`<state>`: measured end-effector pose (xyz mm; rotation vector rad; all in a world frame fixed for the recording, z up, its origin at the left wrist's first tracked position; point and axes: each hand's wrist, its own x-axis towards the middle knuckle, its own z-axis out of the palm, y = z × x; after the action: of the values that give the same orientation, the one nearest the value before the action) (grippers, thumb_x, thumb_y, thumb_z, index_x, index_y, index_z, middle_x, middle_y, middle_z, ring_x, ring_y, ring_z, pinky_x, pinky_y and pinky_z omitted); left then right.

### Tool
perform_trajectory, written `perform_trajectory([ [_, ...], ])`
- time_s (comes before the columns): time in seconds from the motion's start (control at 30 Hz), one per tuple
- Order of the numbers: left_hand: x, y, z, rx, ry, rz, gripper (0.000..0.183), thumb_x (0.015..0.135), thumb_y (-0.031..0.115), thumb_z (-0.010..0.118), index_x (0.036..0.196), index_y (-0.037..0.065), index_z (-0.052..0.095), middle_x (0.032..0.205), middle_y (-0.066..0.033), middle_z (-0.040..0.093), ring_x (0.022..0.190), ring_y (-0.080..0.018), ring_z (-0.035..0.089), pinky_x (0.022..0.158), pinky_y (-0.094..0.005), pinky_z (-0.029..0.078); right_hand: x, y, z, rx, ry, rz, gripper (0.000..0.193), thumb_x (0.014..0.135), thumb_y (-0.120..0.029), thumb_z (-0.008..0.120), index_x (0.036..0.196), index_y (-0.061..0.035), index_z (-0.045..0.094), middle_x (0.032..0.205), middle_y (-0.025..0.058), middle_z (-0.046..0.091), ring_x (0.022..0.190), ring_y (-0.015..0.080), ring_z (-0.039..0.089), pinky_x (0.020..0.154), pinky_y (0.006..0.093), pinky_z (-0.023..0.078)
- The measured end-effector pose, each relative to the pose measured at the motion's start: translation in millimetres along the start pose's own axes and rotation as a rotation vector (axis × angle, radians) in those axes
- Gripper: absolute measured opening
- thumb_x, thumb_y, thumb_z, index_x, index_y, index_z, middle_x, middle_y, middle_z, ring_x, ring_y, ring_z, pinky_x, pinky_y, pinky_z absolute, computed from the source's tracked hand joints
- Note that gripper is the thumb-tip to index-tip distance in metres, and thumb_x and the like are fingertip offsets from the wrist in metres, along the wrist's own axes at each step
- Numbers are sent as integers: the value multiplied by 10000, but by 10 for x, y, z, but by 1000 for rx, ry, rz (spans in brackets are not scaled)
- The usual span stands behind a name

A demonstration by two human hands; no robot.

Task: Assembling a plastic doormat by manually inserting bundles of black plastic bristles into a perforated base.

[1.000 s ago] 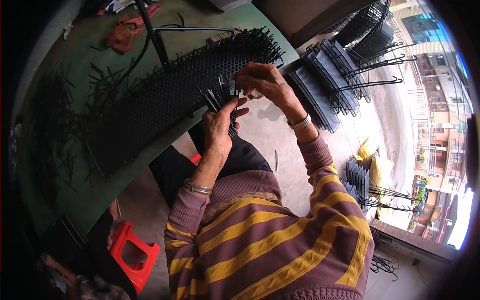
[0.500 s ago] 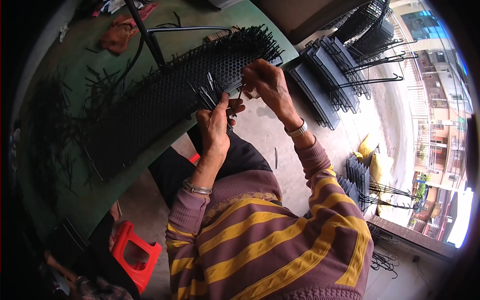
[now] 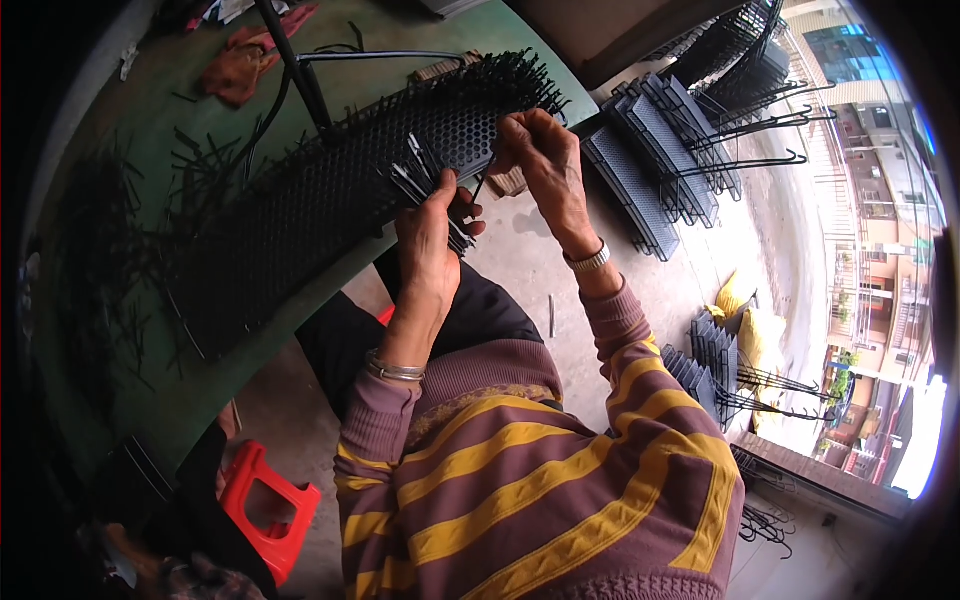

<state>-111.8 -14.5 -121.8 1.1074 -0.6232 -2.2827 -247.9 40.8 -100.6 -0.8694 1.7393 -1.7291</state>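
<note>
A bundle of thin black strips (image 3: 418, 180) is gripped in my left hand (image 3: 428, 240), fanning out past the thumb over the edge of a black perforated panel (image 3: 300, 215). My right hand (image 3: 550, 170) is raised to the right of it, fingertips pinched on a single dark strip (image 3: 479, 186) that slants down toward my left fingers. The panel lies slantwise on a green table (image 3: 270, 335). Many more black strips (image 3: 510, 85) stick up along its far edge, densest at the right end.
A black metal rod frame (image 3: 300, 75) rises behind the panel, near an orange-red cloth (image 3: 232, 72). Black racks with hooked wires (image 3: 650, 150) stand on the floor at right. A red stool (image 3: 240, 490) is at lower left. Yellow sacks (image 3: 752, 330) lie by the far-right racks.
My right hand has shifted slightly up and left, still pinching a strip. The strips in my left hand have tilted and spread a little differently.
</note>
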Motion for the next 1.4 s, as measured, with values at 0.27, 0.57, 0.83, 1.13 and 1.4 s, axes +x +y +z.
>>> perform_trajectory([
  [0.27, 48, -26, -57, 105, -137, -22, 130, 867, 181, 645, 830, 57, 632, 738, -32, 622, 457, -104, 485, 380, -225, 326, -96, -163, 1, -84, -125, 71, 196, 947, -177, 581, 914, 16, 573, 732, 27, 609, 641, 74, 600, 577, 213, 476],
  [0.57, 2, -237, -105, 41, -150, -85, 183, 892, 222, 620, 865, 41, 625, 758, -62, 658, 528, -113, 562, 428, -222, 396, -411, -271, 128, -472, -24, -430, 86, 863, -17, 651, 851, 7, 570, 739, 51, 625, 601, 99, 610, 537, 225, 489],
  [0.83, -142, -139, -41, 217, -215, -58, 238, 838, 305, 693, 896, 75, 682, 771, -60, 689, 622, -97, 595, 474, -229, 377, -24, -114, -186, -291, -108, 43, 215, 922, -185, 618, 851, 10, 564, 660, 38, 604, 552, 83, 583, 519, 216, 481],
  [1.13, -112, -143, -66, 235, -133, -51, 191, 806, 250, 717, 826, 64, 678, 704, -23, 640, 624, -80, 545, 470, -233, 334, 45, -168, -243, -253, -358, 204, 227, 932, -213, 597, 936, 13, 586, 738, 36, 635, 675, 95, 631, 621, 229, 526],
  [1.4, -50, -205, -55, 230, -109, -27, 213, 832, 282, 702, 937, 101, 661, 838, -40, 697, 711, -93, 610, 515, -246, 404, 139, -126, -375, -383, -351, 7, 156, 908, -155, 583, 904, 1, 588, 712, 66, 656, 664, 124, 653, 591, 252, 509],
])
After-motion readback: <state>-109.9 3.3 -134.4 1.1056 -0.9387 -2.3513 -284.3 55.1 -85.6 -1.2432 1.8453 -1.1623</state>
